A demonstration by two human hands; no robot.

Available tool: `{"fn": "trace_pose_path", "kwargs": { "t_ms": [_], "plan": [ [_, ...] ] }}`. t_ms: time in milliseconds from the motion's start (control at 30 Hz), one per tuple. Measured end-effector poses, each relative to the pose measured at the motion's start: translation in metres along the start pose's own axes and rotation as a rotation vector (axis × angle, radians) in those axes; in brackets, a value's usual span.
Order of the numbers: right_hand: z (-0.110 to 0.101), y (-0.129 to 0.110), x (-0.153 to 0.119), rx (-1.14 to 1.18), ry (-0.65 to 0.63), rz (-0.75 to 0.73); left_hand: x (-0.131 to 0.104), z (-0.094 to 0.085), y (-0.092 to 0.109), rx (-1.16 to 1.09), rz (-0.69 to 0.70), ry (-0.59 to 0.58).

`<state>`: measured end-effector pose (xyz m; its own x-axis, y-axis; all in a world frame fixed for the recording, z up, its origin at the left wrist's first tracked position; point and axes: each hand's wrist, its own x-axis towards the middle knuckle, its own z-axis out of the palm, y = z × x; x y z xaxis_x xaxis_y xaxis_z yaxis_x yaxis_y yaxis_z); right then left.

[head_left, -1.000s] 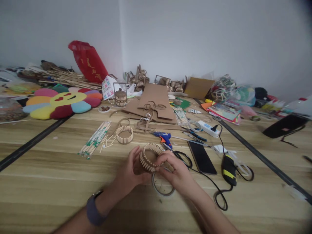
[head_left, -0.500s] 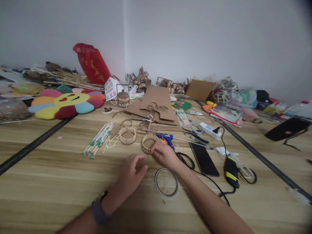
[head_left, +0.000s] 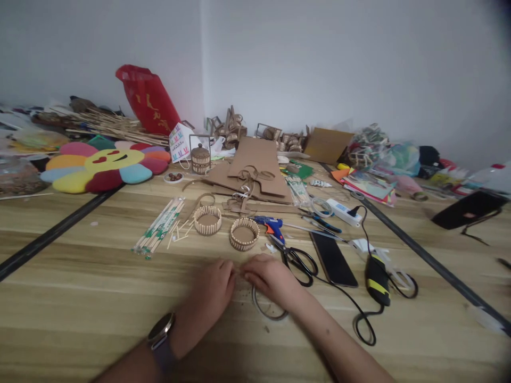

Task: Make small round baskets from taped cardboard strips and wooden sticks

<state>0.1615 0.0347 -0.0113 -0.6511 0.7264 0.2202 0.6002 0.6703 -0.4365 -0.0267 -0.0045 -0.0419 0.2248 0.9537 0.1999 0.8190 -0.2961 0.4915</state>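
Close together low over the table, my left hand (head_left: pixel 213 290) and my right hand (head_left: pixel 269 276) have their fingertips pinched. Whatever lies between them, if anything, is too small or hidden to name. Just beyond stands a round basket of short wooden sticks (head_left: pixel 244 242), touched by neither hand. A second stick ring (head_left: pixel 207 223) sits to its left. Beneath my right hand lies a roll of tape (head_left: pixel 263 314), partly covered by it. Black-handled scissors (head_left: pixel 301 263) rest right of that hand, and a blue glue gun (head_left: pixel 271 226) is behind them.
Packs of cotton swabs (head_left: pixel 159 226) and loose sticks (head_left: pixel 181 233) lie left. Cardboard sheets (head_left: pixel 255 157) and a small lidded basket (head_left: pixel 200 159) stand behind. On the right are a phone (head_left: pixel 334 260), pliers (head_left: pixel 325 223), a power strip (head_left: pixel 343 211) and trailing cables (head_left: pixel 365 319).
My right hand has left the nearer stick basket and come down toward me. My left hand has closed its fingers beside it. The basket stays on the table.
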Motion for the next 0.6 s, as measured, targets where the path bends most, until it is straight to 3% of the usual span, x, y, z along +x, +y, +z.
{"fn": "trace_pose_path", "kwargs": {
  "t_ms": [167,300,367,400,500,567,600],
  "plan": [
    [-0.007,0.003,-0.003,-0.020,0.080,0.058,0.001,-0.010,0.007,-0.061,0.070,0.083],
    [-0.035,0.009,-0.026,0.044,0.267,0.147,-0.002,-0.018,0.010,-0.206,0.152,0.232],
    [-0.055,0.006,-0.051,0.275,0.363,0.229,-0.003,-0.020,0.011,-0.260,0.184,0.251],
    [-0.066,0.002,-0.066,0.401,0.313,0.242,-0.003,-0.020,0.012,-0.264,0.199,0.229],
    [-0.088,-0.013,-0.116,0.694,-0.127,0.149,-0.004,-0.020,0.014,-0.257,0.261,0.142],
    [-0.090,-0.023,-0.150,0.717,-0.422,0.196,-0.004,-0.019,0.015,-0.258,0.301,0.107],
    [-0.085,-0.027,-0.168,0.655,-0.469,0.282,-0.004,-0.019,0.016,-0.259,0.316,0.097]
  ]
}}
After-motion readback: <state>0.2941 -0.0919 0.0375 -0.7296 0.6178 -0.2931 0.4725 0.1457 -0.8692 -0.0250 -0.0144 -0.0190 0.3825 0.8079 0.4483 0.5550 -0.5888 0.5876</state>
